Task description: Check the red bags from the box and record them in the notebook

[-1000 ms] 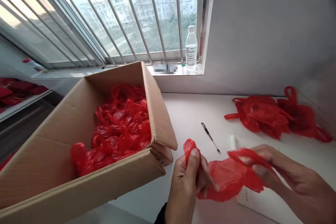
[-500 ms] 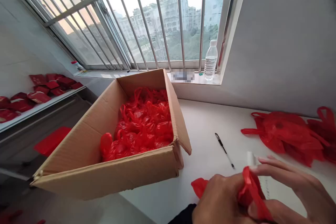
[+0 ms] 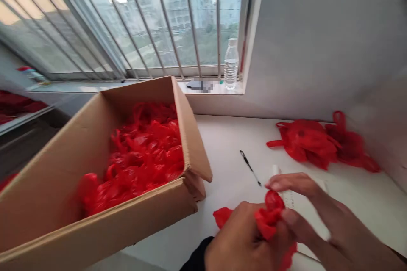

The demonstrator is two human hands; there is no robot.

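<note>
In the lower right, my left hand [image 3: 238, 237] is closed around a red plastic bag [image 3: 269, 218], whose bunched handles stick up above the fist. One corner of the bag shows left of the knuckles, and more red film hangs below the fingers. My right hand [image 3: 318, 216] comes in from the right, thumb and forefinger curved around the twisted handle part. Its other fingers are partly hidden. Left of the hands stands an open cardboard box [image 3: 127, 224] holding many knotted red plastic bags [image 3: 149, 148].
A pen [image 3: 250, 168] and a paper pad [image 3: 313, 188] lie on the white table [image 3: 219, 135]. Loose red bags [image 3: 310, 142] are heaped by the wall. On the sill stand a water bottle [image 3: 231, 65] and a blurred dark object [image 3: 195, 84]. Red items [image 3: 19, 106] lie on a shelf at left.
The view has turned right, so the box and window sit further left. My right fingers have shifted on the bag's handles, which are now bunched into a tighter twist above my left fist.
</note>
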